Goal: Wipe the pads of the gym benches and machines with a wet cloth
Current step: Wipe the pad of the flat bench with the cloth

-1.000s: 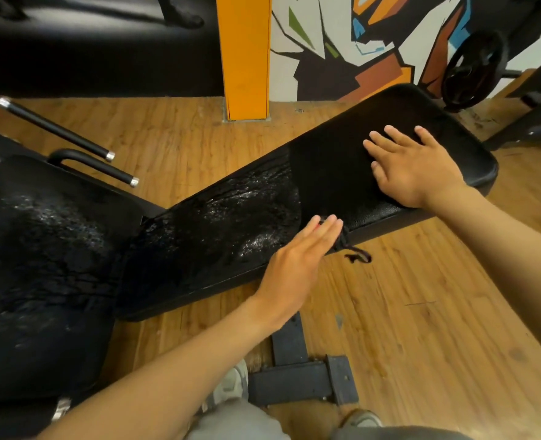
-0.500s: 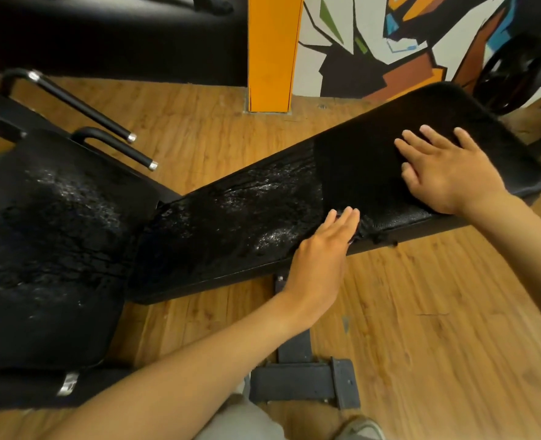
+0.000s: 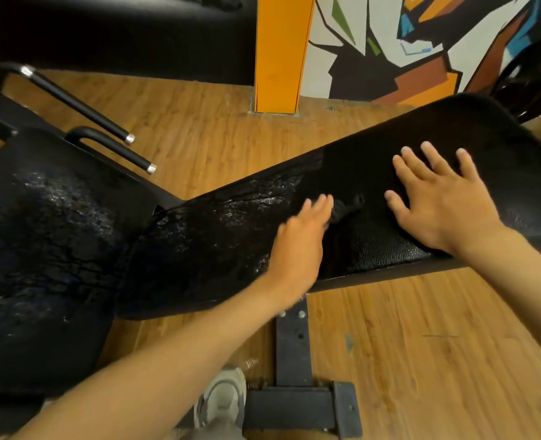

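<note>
- The black cloth (image 3: 347, 209) lies bunched on the bench pad (image 3: 374, 249), just beyond the fingertips of the left hand (image 3: 297, 246); it is dark against dark vinyl, so its full outline is hard to make out.
- The left hand is flat, its fingers straight and together, and the grip is a press more than a pinch — the fingers push on the cloth's near edge without curling round it. The hand is blurred, so exact contact cannot be told.
- The right hand (image 3: 444, 204) rests palm down on the dry part of the pad, fingers spread wide, holding nothing; it looks to be steadying the person or the pad.
- The cloth appears soft, limp and light. Wet, it should cling and drag on the grained vinyl, not slide freely, and it will likely roll into a rope if pushed from one edge only.
- A better hold, by this judgement, is a flat palm over the middle of the cloth, or a gather of its folds under curled fingers.
- The pad shines wet and streaked to the left of the left hand; the stretch under and past the right hand looks matt and dry, so roughly half of this pad seems left to do.
- The seat pad (image 3: 40, 249) at the left also glistens — probably wiped already.
- The wet vinyl may be slippery under a leaning hand.
</note>
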`<state>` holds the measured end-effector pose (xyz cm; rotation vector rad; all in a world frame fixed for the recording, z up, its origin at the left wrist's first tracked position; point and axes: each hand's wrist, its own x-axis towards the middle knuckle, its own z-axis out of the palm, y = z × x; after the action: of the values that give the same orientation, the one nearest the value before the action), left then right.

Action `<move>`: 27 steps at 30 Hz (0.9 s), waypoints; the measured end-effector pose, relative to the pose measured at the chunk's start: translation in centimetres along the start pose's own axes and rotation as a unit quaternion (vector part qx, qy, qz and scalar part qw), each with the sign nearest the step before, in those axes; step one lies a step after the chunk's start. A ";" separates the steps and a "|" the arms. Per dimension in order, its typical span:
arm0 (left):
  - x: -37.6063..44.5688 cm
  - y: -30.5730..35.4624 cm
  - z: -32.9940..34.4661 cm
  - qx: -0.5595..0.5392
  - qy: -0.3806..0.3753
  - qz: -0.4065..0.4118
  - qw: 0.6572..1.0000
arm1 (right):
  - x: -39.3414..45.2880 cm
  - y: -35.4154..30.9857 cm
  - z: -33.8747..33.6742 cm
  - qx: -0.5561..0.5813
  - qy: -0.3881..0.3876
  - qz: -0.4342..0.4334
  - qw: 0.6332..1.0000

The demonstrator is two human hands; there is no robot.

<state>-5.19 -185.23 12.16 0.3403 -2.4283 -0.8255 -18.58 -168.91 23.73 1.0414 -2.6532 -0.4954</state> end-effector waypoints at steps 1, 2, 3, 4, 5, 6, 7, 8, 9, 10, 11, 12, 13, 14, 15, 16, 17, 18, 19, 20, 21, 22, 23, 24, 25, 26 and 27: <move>-1.8 0.3 -0.5 -0.028 -0.015 0.016 0.999 | 0.4 -0.5 0.0 0.000 -0.005 -0.006 1.000; -2.5 0.3 -0.7 -0.056 -0.016 0.025 0.998 | 0.8 -1.1 0.1 -0.001 -0.012 -0.011 1.000; -1.8 0.0 -0.7 -0.066 -0.004 0.028 0.997 | 1.3 -1.7 0.1 -0.004 -0.017 -0.014 1.000; -0.2 -0.5 -0.3 -0.059 0.006 0.018 0.998 | 1.6 -2.3 0.2 -0.008 -0.021 -0.014 1.000; 2.1 -0.9 0.2 -0.041 0.006 0.005 0.999 | 1.9 -2.7 0.4 -0.012 -0.024 -0.011 1.000; 4.8 -1.5 0.8 -0.015 0.002 -0.004 1.000 | 2.1 -2.9 0.7 -0.016 -0.026 -0.006 1.000; 7.5 -1.9 1.3 0.003 -0.002 -0.016 1.000 | 2.1 -3.0 0.9 -0.020 -0.025 -0.003 0.999; 10.1 -2.5 1.7 0.011 -0.008 -0.035 0.999 | 2.1 -3.1 1.0 -0.024 -0.022 -0.002 0.999; 12.3 -2.7 1.8 0.010 -0.013 -0.058 0.998 | 2.1 -3.1 1.1 -0.027 -0.016 0.000 1.000; 13.6 -2.9 1.7 0.008 -0.012 -0.072 0.997 | 2.0 -3.2 1.1 -0.030 -0.013 0.001 0.999; 14.2 -2.9 1.6 0.013 -0.011 -0.075 0.997 | 2.0 -3.2 1.1 -0.032 -0.012 0.002 0.999; 14.2 -2.8 1.7 0.016 -0.005 -0.074 0.997 | 2.0 -3.2 1.0 -0.033 -0.011 0.003 0.999; 13.5 -2.6 1.7 0.024 -0.004 -0.063 0.998 | 2.0 -3.2 1.0 -0.033 -0.010 0.004 0.999; 12.1 -2.6 1.6 0.026 -0.001 -0.047 0.999 | 2.0 -3.3 1.0 -0.035 -0.010 0.003 0.999; 10.1 -2.5 1.5 0.024 0.000 -0.032 0.999 | 1.9 -3.3 1.0 -0.036 -0.010 0.002 0.999; 7.9 -2.4 1.5 0.018 -0.004 -0.015 1.000 | 1.9 -3.4 1.0 -0.037 -0.009 0.003 0.999; 5.8 -2.3 1.2 0.003 -0.007 -0.001 1.000 | 1.9 -3.5 0.9 -0.038 -0.007 0.006 0.999; 4.6 -2.4 1.1 -0.014 -0.005 0.009 1.000 | 1.9 -3.5 0.9 -0.040 -0.007 0.007 0.999; 4.5 -2.8 1.0 -0.021 0.002 0.016 1.000 | 1.9 -3.5 0.9 -0.042 -0.009 0.006 0.999; 5.4 -3.3 1.1 -0.020 0.009 0.015 1.000 | 2.0 -3.5 0.8 -0.043 -0.012 0.005 0.999; 7.0 -3.7 1.3 -0.005 0.009 0.011 1.000 | 2.0 -3.5 0.7 -0.043 -0.014 0.004 0.999; 9.1 -4.0 1.5 0.010 0.007 0.001 1.000 | 2.0 -3.5 0.7 -0.042 -0.014 0.003 0.999; 11.3 -4.3 1.6 0.013 0.000 -0.019 1.000 | 1.9 -3.5 0.7 -0.043 -0.012 0.002 0.999; 13.1 -4.5 1.6 -0.002 -0.005 -0.044 0.999 | 1.9 -3.5 0.7 -0.045 -0.009 0.002 0.999; 14.2 -4.6 1.7 -0.013 -0.012 -0.065 0.998 | 1.9 -3.5 0.7 -0.046 -0.007 0.002 0.999; 14.5 -4.7 1.9 -0.016 -0.013 -0.074 0.997 | 1.9 -3.5 0.7 -0.047 -0.005 0.002 0.999; 13.9 -4.7 2.0 -0.015 -0.007 -0.073 0.997 | 1.9 -3.5 0.7 -0.046 -0.005 0.001 0.999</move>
<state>-17.43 -193.46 13.74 0.5056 -2.4240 -0.9287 -18.03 -172.47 21.87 1.0119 -2.6130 -0.6189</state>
